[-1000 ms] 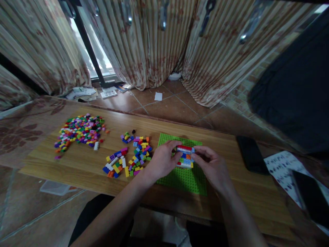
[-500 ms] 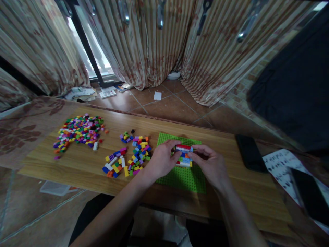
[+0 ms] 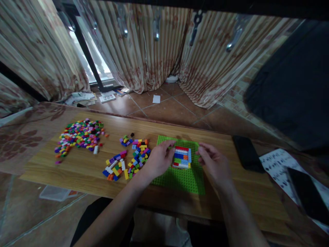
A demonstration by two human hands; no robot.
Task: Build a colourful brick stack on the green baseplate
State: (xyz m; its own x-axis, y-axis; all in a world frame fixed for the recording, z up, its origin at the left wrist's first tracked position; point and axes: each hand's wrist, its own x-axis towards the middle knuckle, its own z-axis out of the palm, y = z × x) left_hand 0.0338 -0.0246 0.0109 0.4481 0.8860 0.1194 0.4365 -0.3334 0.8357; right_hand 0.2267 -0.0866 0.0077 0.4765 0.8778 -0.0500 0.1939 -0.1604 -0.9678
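Here two hands (image 3: 158, 160) (image 3: 214, 166) flank one brick build (image 3: 182, 157) on one baseplate (image 3: 181, 181).

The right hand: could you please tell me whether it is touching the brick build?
No, the right hand is apart from the brick build, with the green baseplate showing between them.
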